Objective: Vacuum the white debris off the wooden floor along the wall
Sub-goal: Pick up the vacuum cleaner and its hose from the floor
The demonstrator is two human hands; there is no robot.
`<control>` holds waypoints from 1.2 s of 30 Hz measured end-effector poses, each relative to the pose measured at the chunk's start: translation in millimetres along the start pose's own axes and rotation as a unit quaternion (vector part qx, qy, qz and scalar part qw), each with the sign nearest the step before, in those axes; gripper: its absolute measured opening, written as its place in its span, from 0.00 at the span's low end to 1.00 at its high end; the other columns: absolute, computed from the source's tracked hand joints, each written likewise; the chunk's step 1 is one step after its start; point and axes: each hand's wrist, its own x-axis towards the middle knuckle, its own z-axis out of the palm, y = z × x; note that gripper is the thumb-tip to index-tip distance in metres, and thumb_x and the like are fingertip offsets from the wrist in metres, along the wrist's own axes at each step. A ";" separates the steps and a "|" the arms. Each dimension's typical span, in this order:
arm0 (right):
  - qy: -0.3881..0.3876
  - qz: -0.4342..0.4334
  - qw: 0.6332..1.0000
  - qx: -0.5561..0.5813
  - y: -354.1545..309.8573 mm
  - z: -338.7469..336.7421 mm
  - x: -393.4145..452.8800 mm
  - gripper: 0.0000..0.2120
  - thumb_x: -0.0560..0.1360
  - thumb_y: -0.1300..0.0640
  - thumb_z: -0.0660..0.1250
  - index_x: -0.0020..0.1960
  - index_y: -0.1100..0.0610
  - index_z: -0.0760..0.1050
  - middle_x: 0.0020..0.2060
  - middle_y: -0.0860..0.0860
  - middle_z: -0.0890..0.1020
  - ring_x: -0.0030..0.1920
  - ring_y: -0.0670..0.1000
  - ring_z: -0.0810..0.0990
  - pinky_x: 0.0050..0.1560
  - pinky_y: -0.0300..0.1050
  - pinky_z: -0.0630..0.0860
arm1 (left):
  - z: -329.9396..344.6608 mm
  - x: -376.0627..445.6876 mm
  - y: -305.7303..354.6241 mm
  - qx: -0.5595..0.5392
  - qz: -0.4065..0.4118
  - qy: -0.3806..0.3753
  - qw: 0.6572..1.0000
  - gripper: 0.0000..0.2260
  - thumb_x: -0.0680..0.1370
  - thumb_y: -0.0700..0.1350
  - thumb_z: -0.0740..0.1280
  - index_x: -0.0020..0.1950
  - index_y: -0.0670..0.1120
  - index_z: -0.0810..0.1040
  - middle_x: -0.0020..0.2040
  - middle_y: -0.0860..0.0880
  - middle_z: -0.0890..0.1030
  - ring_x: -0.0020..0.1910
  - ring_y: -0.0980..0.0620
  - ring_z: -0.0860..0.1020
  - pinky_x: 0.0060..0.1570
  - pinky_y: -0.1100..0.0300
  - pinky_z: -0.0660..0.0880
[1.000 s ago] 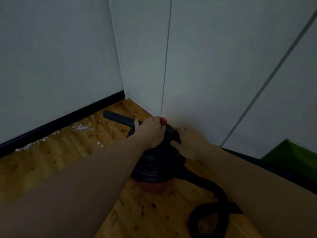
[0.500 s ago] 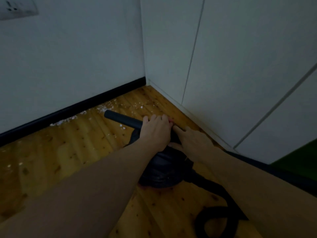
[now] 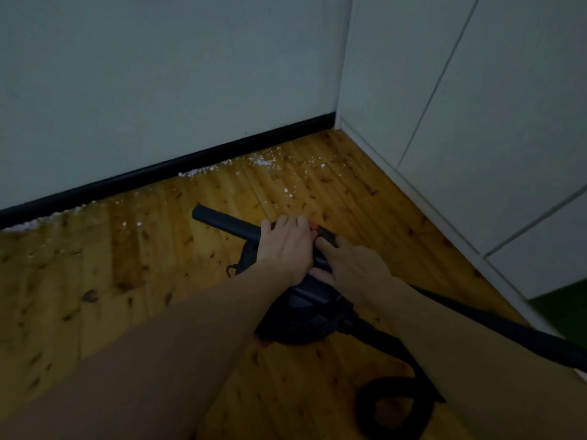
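A small black vacuum [image 3: 295, 322] with a red base stands on the wooden floor [image 3: 127, 281]. Its black tube [image 3: 222, 220] lies across the top and points left towards the wall. My left hand [image 3: 286, 246] lies over the tube, fingers curled on it. Beside it, my right hand [image 3: 352, 268] rests on the vacuum's top with fingers touching the tube. White debris [image 3: 263, 161] is scattered along the black skirting board [image 3: 158, 173], with loose specks further out on the floor.
White cabinet doors [image 3: 476, 122] close off the right side and meet the wall in a corner. A black hose [image 3: 390, 404] coils on the floor at lower right. A long black pipe [image 3: 508, 331] runs behind my right forearm. Something green [image 3: 565, 306] shows at the right edge.
The view has swung left and down, showing more floor and debris along the skirting. Both hands have stayed on the vacuum's top and tube.
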 end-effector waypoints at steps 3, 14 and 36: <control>0.013 0.011 1.000 -0.008 -9.3 -1.8 -2.5 0.27 0.83 0.33 0.52 0.73 0.50 0.63 0.59 0.56 0.76 0.46 0.59 0.82 0.37 0.48 0.72 | 4.5 -7.2 -4.8 -0.026 -0.015 0.024 0.999 0.13 0.87 0.53 0.49 0.62 0.49 0.70 0.61 0.49 0.77 0.60 0.46 0.73 0.60 0.46 0.61; 0.017 -0.003 1.000 0.018 13.5 2.9 -19.5 0.28 0.84 0.34 0.54 0.76 0.51 0.61 0.59 0.58 0.77 0.48 0.60 0.82 0.43 0.52 0.79 | 10.1 -1.3 -5.2 -0.036 -0.018 0.034 0.999 0.15 0.87 0.54 0.48 0.60 0.49 0.71 0.61 0.49 0.78 0.61 0.45 0.73 0.62 0.43 0.60; -0.001 -0.030 1.000 -0.002 7.2 -1.0 -3.7 0.27 0.84 0.33 0.48 0.73 0.51 0.61 0.59 0.61 0.79 0.50 0.62 0.83 0.42 0.50 0.72 | 16.6 0.8 -5.4 -0.045 -0.014 0.044 0.998 0.15 0.87 0.53 0.48 0.59 0.48 0.72 0.57 0.47 0.80 0.59 0.45 0.76 0.64 0.46 0.65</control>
